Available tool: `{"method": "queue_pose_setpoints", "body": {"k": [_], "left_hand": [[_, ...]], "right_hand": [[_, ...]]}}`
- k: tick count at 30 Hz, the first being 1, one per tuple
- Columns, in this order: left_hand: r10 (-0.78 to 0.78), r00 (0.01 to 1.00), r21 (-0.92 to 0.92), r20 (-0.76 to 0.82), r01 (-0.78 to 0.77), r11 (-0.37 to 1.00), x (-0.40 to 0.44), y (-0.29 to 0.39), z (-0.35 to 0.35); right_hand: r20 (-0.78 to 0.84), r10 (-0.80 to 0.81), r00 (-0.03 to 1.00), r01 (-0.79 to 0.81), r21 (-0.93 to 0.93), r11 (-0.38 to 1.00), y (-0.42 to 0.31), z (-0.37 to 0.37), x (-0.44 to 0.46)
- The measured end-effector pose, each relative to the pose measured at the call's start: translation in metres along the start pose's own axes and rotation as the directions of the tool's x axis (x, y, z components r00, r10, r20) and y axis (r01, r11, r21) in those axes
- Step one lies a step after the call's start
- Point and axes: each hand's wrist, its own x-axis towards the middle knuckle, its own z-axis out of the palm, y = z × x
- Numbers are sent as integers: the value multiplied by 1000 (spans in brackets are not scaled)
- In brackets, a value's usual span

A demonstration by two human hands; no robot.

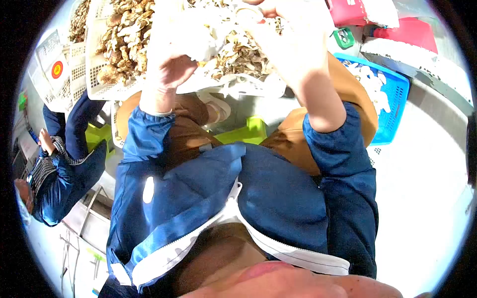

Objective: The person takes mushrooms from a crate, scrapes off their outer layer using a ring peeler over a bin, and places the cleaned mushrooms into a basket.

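My left hand (176,72) is over the near side of a white basket (238,89) of mushrooms. Glare washes out its fingers, and a whitish lump (201,44) is beside it; I cannot tell whether the hand holds it. At the top edge of the view, my right hand (268,12) has curled fingers by a pale roundish piece (248,16), partly lost in glare. Below and between the hands lie sliced-looking, brown and cream mushrooms (241,59).
Left of it, another white basket (92,74) holds clumped brown mushrooms (124,44). A blue basket (397,107) with pale pieces stands by my right knee. A yellow-green container (243,131) is between my legs. Another person (64,164) sits at left. Red containers (407,35) are at upper right.
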Motion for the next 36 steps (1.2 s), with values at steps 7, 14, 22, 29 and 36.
{"method": "queue_pose_setpoints", "body": {"k": [7,14,22,29,36], "left_hand": [[32,997,-63,-71,-36,997,5,-3,25],[4,996,134,-90,8,991,12,-4,33],[-73,994,-5,84,74,997,14,-5,43],[64,994,-108,-89,-74,991,13,-1,30],[150,919,305,-366,-34,952,32,1,44]], "right_hand": [[-23,-469,883,469,69,880,31,6,3],[4,-515,857,500,234,834,37,11,3],[78,-197,977,176,217,960,33,9,-1],[30,-32,999,28,123,992,13,-14,6],[-35,-124,992,123,-31,992,27,0,3]]}}
